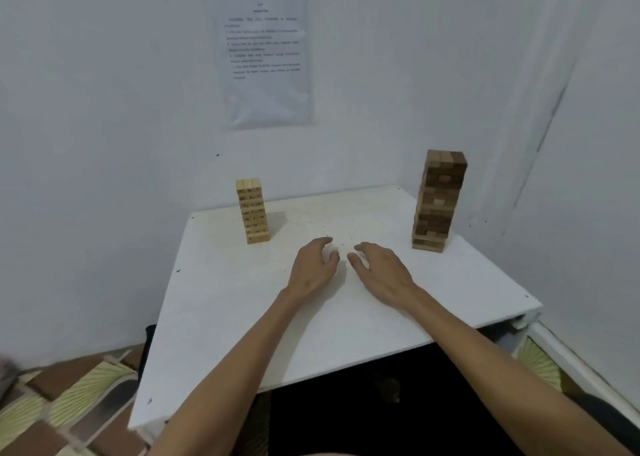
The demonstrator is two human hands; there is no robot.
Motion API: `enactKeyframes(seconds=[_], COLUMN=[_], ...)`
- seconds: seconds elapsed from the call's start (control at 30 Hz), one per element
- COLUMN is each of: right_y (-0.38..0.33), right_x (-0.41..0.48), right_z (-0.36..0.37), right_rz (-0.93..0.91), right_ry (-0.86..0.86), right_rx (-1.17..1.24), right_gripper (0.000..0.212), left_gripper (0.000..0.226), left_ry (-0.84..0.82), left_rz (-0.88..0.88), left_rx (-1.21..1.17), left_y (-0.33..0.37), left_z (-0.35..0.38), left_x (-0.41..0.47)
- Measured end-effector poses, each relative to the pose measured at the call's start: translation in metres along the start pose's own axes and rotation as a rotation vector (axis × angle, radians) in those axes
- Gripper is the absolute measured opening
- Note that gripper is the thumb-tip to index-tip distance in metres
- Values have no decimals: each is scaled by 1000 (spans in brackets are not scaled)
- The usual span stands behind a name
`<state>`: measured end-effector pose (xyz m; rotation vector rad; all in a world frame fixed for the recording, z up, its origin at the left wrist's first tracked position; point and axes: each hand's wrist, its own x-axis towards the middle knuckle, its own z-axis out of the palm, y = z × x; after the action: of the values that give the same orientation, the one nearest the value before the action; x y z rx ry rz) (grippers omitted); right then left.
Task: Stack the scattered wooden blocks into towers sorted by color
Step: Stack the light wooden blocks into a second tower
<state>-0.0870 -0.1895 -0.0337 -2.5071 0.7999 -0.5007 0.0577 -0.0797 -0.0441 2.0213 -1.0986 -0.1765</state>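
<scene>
Both towers stand on the white tabletop (242, 317): the short pale-wood block tower (253, 211) far left, the taller dark-and-tan brown wooden block tower (439, 200) far right, well apart. No loose blocks are visible. My left hand (313, 268) and right hand (379, 272) hover between them, fingers relaxed, holding nothing. Looks finished, sorting done, nothing left to stack.
</scene>
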Motion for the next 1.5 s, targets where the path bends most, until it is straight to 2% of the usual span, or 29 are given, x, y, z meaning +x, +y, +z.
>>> enactKeyframes(seconds=[0.5,0.73,0.87,1.2,1.37,1.5], right_y=[86,113,125,155,172,185], right_x=[-51,-47,-34,10,25,36], right_z=[-53,-71,-75,-81,-94,-100], right_rz=[280,366,381,386,315,266], right_ry=[121,149,145,160,32,-47], right_rx=[-113,-68,-49,202,327,318], right_gripper=[55,59,66,93,105,104], left_gripper=[49,80,99,119,129,127], left_ry=[-209,-237,-237,-314,-446,-478], left_rz=[123,67,48,7,10,24], left_rx=[-1,-31,-39,-165,-211,-233], left_y=[61,70,73,69,66,65], left_z=[87,111,121,131,128,127], left_x=[27,47,61,100,123,130])
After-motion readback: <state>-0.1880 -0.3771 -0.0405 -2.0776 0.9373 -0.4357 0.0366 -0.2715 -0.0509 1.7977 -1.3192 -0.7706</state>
